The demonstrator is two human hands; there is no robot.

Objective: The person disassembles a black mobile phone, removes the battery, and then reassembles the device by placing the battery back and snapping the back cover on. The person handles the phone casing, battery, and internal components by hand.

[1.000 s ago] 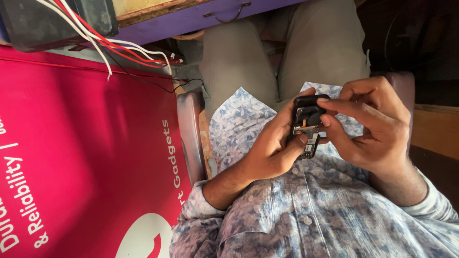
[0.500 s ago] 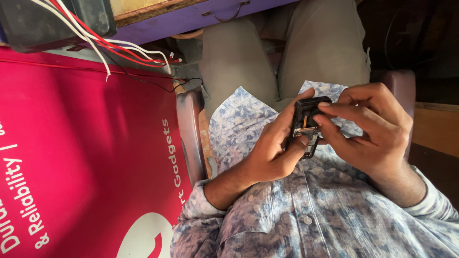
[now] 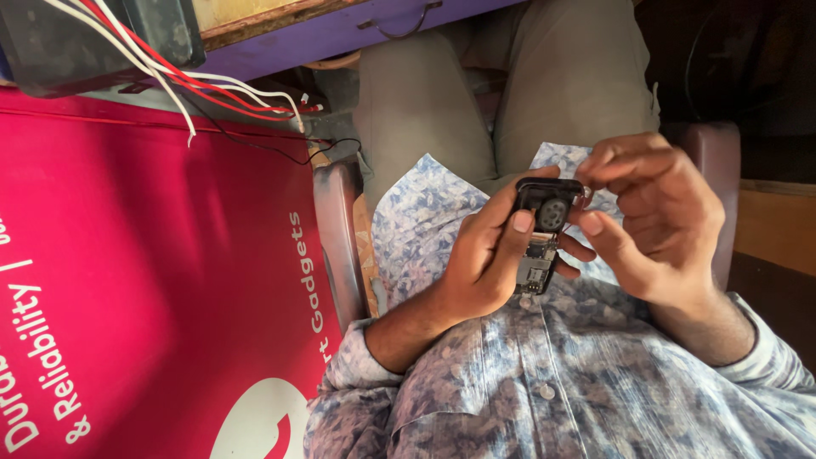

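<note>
— What is lying along the left side?

— A big magenta banner (image 3: 144, 280) is taking up most of that side, flat, with white lettering running lengthwise and part of a white rounded mark showing at the bottom edge. It is being cut off at the left and the bottom, so its full shape cannot be told.

— And above it?

— One dark box (image 3: 93, 38) is sitting in the top left corner, also cut off, with a bundle of wires (image 3: 204, 89) trailing out of it: white, red and thin black ones. They are overlapping, so I cannot count them. Beside that, one purple drawer front (image 3: 357, 34) with a metal handle is showing.

— What are the hands doing?

— The left hand (image 3: 484, 263) is wrapping around one small black opened device (image 3: 544, 234), thumb pressed on its face, holding it just above the lap, over the patterned shirt (image 3: 544, 399). A round grey part and a bit of circuit board are showing; the device's lower half is being hidden behind the fingers.

— The right hand?

— The right hand (image 3: 654, 221) is sitting at the device's top corner, fingers curled narrowly, fingertips pinched together against it. Whether they are gripping some tiny piece is too small to make out.
</note>
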